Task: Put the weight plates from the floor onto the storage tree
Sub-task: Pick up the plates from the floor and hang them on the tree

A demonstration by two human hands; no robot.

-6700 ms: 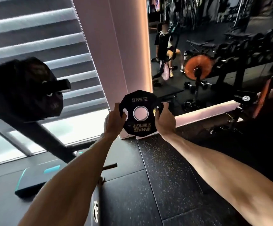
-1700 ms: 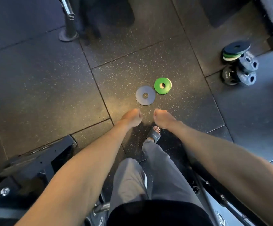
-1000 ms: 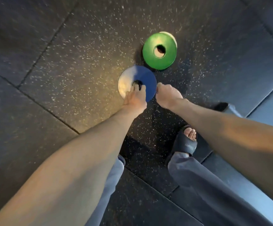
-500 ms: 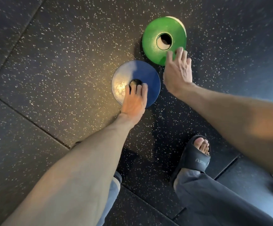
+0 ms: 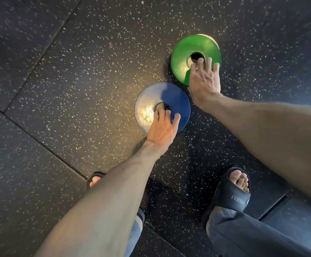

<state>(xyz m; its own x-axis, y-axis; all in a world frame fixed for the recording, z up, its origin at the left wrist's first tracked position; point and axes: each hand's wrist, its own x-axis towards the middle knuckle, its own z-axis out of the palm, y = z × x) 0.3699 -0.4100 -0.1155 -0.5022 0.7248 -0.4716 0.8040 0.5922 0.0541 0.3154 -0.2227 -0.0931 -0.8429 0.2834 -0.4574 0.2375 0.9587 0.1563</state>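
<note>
I am bending over a dark speckled rubber floor [image 5: 76, 75] laid in big tiles with seams between them, and light is pooling warm around the blue plate [image 5: 177, 101] and green plate [image 5: 180, 58], which are lying flat and just beside each other. My left hand [image 5: 162, 128] is hooking its fingers [image 5: 163, 113] into the blue plate's hole and my right hand [image 5: 204, 80] is doing the same on the green one, though the fingertips are sinking out of sight, so I cannot tell how firmly either is gripping. My arms are covering the near rims and my left sandal [image 5: 94, 179], while bare floor is lying open beyond both plates and my right sandal [image 5: 230, 193] is standing well back.
</note>
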